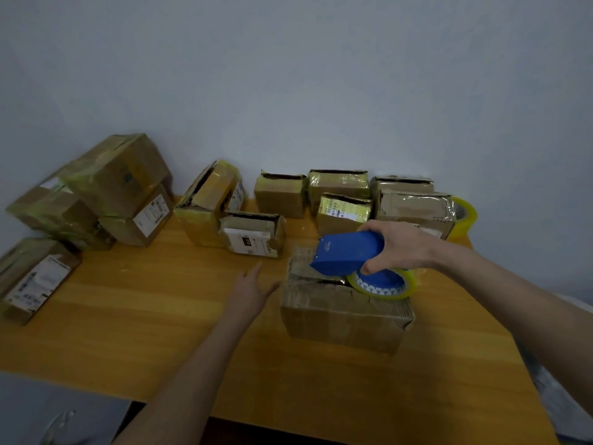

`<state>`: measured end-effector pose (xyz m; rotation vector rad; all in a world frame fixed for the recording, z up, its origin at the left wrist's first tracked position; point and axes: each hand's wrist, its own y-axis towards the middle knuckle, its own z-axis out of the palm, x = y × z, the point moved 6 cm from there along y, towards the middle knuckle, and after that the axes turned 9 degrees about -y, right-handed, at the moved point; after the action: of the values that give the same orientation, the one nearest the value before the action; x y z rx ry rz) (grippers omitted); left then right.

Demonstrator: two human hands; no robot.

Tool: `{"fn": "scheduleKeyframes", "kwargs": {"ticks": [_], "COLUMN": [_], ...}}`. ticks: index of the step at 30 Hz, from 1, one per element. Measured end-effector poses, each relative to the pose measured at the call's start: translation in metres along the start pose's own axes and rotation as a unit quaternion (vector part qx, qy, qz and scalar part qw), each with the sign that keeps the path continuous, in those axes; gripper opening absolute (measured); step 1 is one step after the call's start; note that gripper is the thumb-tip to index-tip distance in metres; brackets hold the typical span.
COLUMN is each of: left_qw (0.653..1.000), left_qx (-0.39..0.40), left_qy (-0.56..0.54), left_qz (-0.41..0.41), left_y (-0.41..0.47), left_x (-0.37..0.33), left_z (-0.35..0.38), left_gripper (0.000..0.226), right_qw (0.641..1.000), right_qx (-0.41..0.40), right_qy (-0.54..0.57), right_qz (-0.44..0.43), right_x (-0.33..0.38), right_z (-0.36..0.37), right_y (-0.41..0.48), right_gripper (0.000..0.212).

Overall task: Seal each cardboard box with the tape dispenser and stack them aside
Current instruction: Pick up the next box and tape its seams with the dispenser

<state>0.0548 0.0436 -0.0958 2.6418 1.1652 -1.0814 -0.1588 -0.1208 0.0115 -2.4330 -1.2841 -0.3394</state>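
Your right hand's (401, 247) fingers, tips hidden underneath, curl round the blue tape dispenser (346, 253) atop the nearest cardboard box (343, 313) on the wooden table (160, 316), your left hand (253, 292) spreads straight-fingered just beside that box, and the dispenser's white lettering blurs beyond reading.

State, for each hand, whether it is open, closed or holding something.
Left hand: open, fingers straight, holding nothing, beside the cardboard box.
Right hand: closed round the blue tape dispenser over that box.

Wooden table (160, 332) carries cardboard boxes (337, 316) and a tape roll (466, 216).
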Motion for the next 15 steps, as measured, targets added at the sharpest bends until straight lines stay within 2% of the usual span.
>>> {"fn": "scheduleKeyframes", "kwargs": {"ticks": [2,3,5,7,8,11,15], "left_qw": [0.978,0.959,0.937,0.925,0.921,0.917,0.902], "left_qx": [-0.119,-0.122,-0.022,0.068,0.076,0.042,0.042], "left_qy": [-0.006,-0.004,0.054,0.164,0.208,0.254,0.294], "left_qz": [0.172,0.255,0.344,0.336,0.321,0.304,0.312], "left_y": [-0.015,-0.025,-0.046,-0.054,-0.053,-0.044,-0.039], "left_x": [-0.024,-0.040,-0.064,-0.066,-0.063,-0.062,-0.059], "left_z": [-0.020,-0.020,0.004,0.037,0.045,0.047,0.052], "left_gripper": [0.044,0.041,0.060,0.092,0.100,0.101,0.095], "right_qw": [1.000,0.999,0.997,0.995,0.996,0.998,0.999], "right_qx": [-0.015,-0.021,-0.030,-0.031,-0.029,-0.020,-0.030], "right_qy": [0.012,0.027,0.068,0.089,0.089,0.067,0.020], "right_qz": [0.007,0.011,0.017,0.013,0.010,-0.004,-0.021], "right_x": [-0.001,-0.002,-0.003,-0.002,-0.002,-0.001,0.001], "right_z": [-0.002,-0.003,-0.006,-0.010,-0.011,-0.012,-0.011], "right_y": [0.001,0.002,0.003,0.002,0.001,-0.001,-0.002], "right_gripper": [0.057,0.056,0.057,0.057,0.057,0.056,0.055]}}
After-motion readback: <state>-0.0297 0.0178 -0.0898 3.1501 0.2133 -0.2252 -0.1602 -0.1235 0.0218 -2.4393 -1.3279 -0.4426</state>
